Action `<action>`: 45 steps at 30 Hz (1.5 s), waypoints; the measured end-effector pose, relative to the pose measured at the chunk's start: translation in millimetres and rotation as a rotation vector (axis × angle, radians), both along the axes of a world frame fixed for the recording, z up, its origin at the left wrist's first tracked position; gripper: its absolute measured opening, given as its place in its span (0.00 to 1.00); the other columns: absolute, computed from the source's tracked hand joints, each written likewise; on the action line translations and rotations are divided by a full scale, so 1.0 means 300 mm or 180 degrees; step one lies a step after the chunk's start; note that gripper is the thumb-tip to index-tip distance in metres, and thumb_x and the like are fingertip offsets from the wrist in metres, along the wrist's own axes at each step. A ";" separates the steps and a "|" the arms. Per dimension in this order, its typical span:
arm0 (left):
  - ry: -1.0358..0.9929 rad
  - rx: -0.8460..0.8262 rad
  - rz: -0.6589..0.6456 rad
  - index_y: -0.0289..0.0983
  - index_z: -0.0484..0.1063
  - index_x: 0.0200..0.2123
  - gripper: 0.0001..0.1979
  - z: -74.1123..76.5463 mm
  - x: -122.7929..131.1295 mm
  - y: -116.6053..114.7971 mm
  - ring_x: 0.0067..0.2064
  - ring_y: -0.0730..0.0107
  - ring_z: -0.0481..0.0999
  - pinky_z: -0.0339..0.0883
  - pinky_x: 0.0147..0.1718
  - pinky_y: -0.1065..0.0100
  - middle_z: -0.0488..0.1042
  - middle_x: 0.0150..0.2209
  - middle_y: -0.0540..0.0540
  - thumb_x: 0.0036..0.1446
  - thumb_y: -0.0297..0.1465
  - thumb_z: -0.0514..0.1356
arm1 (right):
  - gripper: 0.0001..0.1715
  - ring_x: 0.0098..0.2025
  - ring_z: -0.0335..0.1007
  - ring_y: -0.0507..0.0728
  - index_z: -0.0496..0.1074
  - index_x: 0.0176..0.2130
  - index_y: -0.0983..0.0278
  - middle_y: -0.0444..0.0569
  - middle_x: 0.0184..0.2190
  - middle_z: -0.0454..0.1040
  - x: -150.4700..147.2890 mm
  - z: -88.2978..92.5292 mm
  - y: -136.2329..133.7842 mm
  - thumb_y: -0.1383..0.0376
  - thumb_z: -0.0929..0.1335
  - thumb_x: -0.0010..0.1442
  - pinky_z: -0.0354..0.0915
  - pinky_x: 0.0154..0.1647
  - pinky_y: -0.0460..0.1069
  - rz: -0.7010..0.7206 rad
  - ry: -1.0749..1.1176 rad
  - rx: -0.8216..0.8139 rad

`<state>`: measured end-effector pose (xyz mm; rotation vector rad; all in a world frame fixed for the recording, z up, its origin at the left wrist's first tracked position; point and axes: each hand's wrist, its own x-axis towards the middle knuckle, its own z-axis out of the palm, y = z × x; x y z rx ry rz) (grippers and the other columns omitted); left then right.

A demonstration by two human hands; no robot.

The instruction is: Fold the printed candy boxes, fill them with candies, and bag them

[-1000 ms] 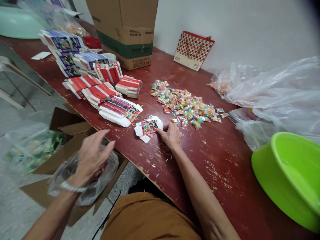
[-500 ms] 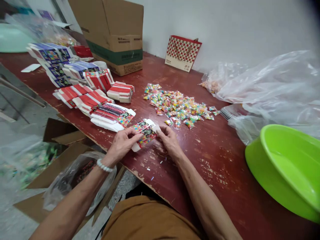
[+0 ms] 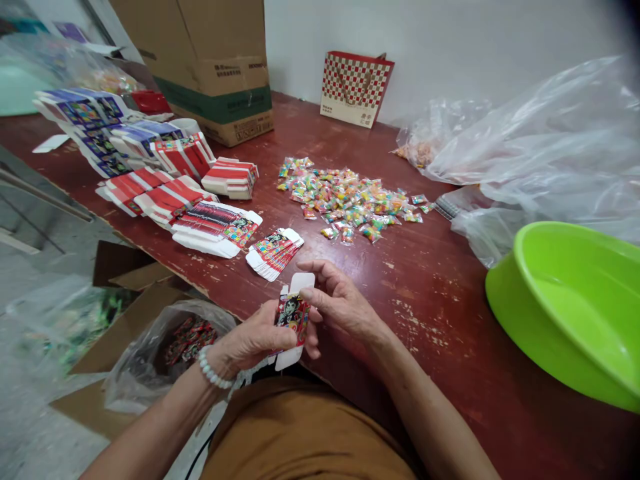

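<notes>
My left hand (image 3: 257,337) holds a small printed cardboard box (image 3: 291,317) in front of my body, thumb across its lower front. White flaps stick out at both its top and bottom ends. My right hand (image 3: 335,303) is at the upper right side of the box, its thumb on the top edge by the flap and its lower fingers around behind. Just beyond, a fanned stack of flat cartons (image 3: 274,253) lies on the table. Farther out is a heap of wrapped candies (image 3: 350,197) in clear packets.
Bundled red cartons (image 3: 173,200) and blue cartons (image 3: 145,137) line the left of the table (image 3: 425,287). Behind stand a large cardboard box (image 3: 215,87) and a checked paper bag (image 3: 355,90). Clear plastic bags (image 3: 525,147) and a green basin (image 3: 565,313) are right. Below left sits a bag-lined carton (image 3: 135,360).
Both hands have drawn the small box from beside the fanned stack toward my body. It has turned more upright and now looks opened out. The stack shows uncovered; the view has shifted slightly.
</notes>
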<state>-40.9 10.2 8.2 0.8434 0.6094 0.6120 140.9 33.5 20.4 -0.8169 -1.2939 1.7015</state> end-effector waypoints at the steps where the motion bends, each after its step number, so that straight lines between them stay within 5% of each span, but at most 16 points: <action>1: 0.0096 0.0068 0.0065 0.34 0.78 0.45 0.26 0.008 0.003 -0.001 0.37 0.58 0.81 0.72 0.41 0.61 0.82 0.36 0.40 0.44 0.40 0.74 | 0.30 0.25 0.68 0.49 0.65 0.54 0.56 0.42 0.37 0.73 0.001 0.008 -0.004 0.51 0.74 0.57 0.63 0.20 0.44 0.0019 0.0031 -0.0043; 5: 0.0364 0.0233 0.0275 0.33 0.80 0.38 0.21 0.034 0.007 0.000 0.34 0.59 0.80 0.72 0.35 0.64 0.82 0.33 0.40 0.44 0.40 0.74 | 0.35 0.31 0.72 0.52 0.66 0.54 0.56 0.46 0.43 0.75 0.001 0.028 -0.006 0.55 0.78 0.51 0.69 0.27 0.46 0.0070 0.0121 -0.0161; 10: 0.0485 0.0317 0.0431 0.32 0.78 0.30 0.16 0.038 0.008 0.005 0.27 0.66 0.78 0.71 0.27 0.69 0.79 0.26 0.43 0.47 0.40 0.73 | 0.29 0.39 0.74 0.54 0.71 0.49 0.59 0.48 0.41 0.77 -0.006 0.023 -0.006 0.59 0.78 0.50 0.71 0.37 0.48 -0.0154 0.0072 0.0000; 16: 0.0613 -0.0119 0.0871 0.33 0.75 0.31 0.18 0.019 0.031 0.004 0.22 0.67 0.77 0.73 0.23 0.68 0.78 0.24 0.46 0.45 0.40 0.74 | 0.16 0.19 0.65 0.49 0.73 0.39 0.62 0.41 0.24 0.73 -0.033 0.005 -0.025 0.53 0.73 0.57 0.63 0.19 0.45 -0.0054 -0.0078 -0.0366; 20: 0.0743 0.0302 0.1273 0.34 0.75 0.39 0.18 0.007 0.044 0.013 0.35 0.67 0.81 0.75 0.34 0.71 0.81 0.36 0.45 0.48 0.37 0.73 | 0.12 0.24 0.67 0.50 0.73 0.30 0.63 0.43 0.24 0.73 -0.031 0.001 -0.017 0.57 0.71 0.58 0.64 0.25 0.45 -0.0873 -0.0720 0.0119; 24: 0.0779 0.0603 0.2062 0.43 0.64 0.52 0.32 0.016 0.054 -0.003 0.36 0.68 0.81 0.76 0.34 0.69 0.80 0.42 0.49 0.46 0.32 0.74 | 0.11 0.30 0.70 0.52 0.75 0.40 0.62 0.43 0.29 0.75 -0.021 -0.009 -0.007 0.59 0.71 0.59 0.66 0.32 0.47 -0.1117 -0.0979 0.0341; 27: 0.0990 0.0867 0.2387 0.46 0.61 0.56 0.34 0.027 0.064 -0.025 0.31 0.72 0.80 0.74 0.30 0.73 0.78 0.39 0.52 0.48 0.30 0.73 | 0.24 0.31 0.70 0.53 0.68 0.51 0.59 0.40 0.29 0.74 -0.037 -0.027 -0.017 0.60 0.73 0.57 0.66 0.32 0.47 -0.1338 -0.0780 0.0251; 31: 0.1021 0.1067 0.2431 0.41 0.70 0.53 0.28 0.027 0.063 -0.033 0.42 0.66 0.80 0.75 0.38 0.71 0.79 0.45 0.46 0.49 0.30 0.72 | 0.16 0.32 0.71 0.52 0.72 0.45 0.60 0.42 0.32 0.75 -0.063 -0.045 -0.037 0.60 0.73 0.57 0.67 0.34 0.46 -0.1383 -0.0305 0.0304; 34: 0.0892 0.0904 0.2197 0.37 0.74 0.47 0.19 0.015 0.047 -0.026 0.39 0.67 0.80 0.75 0.38 0.70 0.80 0.40 0.46 0.52 0.33 0.71 | 0.10 0.34 0.71 0.52 0.77 0.36 0.62 0.44 0.34 0.77 -0.052 -0.054 -0.033 0.58 0.73 0.58 0.67 0.37 0.47 -0.1335 -0.0182 0.0277; 37: 0.0845 0.0774 0.1822 0.37 0.75 0.44 0.14 0.002 0.028 -0.016 0.35 0.70 0.78 0.74 0.35 0.71 0.80 0.36 0.48 0.56 0.36 0.69 | 0.13 0.32 0.70 0.51 0.76 0.29 0.64 0.45 0.31 0.77 -0.017 -0.057 -0.008 0.57 0.76 0.54 0.66 0.34 0.46 -0.1110 -0.0196 -0.0042; 40: 0.1045 0.1017 0.1651 0.37 0.76 0.41 0.10 -0.011 0.018 -0.010 0.38 0.71 0.78 0.72 0.37 0.73 0.80 0.38 0.48 0.59 0.36 0.67 | 0.18 0.27 0.69 0.50 0.76 0.35 0.63 0.42 0.27 0.75 0.016 -0.052 0.018 0.58 0.79 0.47 0.66 0.30 0.45 -0.0794 -0.0159 -0.0309; 42: 0.1079 0.1123 0.1648 0.38 0.75 0.42 0.10 -0.013 0.018 -0.009 0.39 0.71 0.77 0.72 0.39 0.74 0.80 0.39 0.48 0.59 0.35 0.67 | 0.20 0.28 0.70 0.50 0.76 0.40 0.62 0.41 0.27 0.75 0.030 -0.048 0.025 0.59 0.79 0.48 0.66 0.30 0.45 -0.0610 -0.0235 -0.0103; 45: 0.0666 0.0765 0.1715 0.43 0.67 0.51 0.22 -0.004 0.027 -0.011 0.36 0.72 0.78 0.72 0.36 0.72 0.79 0.35 0.52 0.56 0.34 0.70 | 0.09 0.31 0.72 0.52 0.78 0.35 0.62 0.45 0.30 0.77 0.038 -0.046 0.016 0.60 0.75 0.57 0.67 0.33 0.47 -0.0579 -0.0688 0.0618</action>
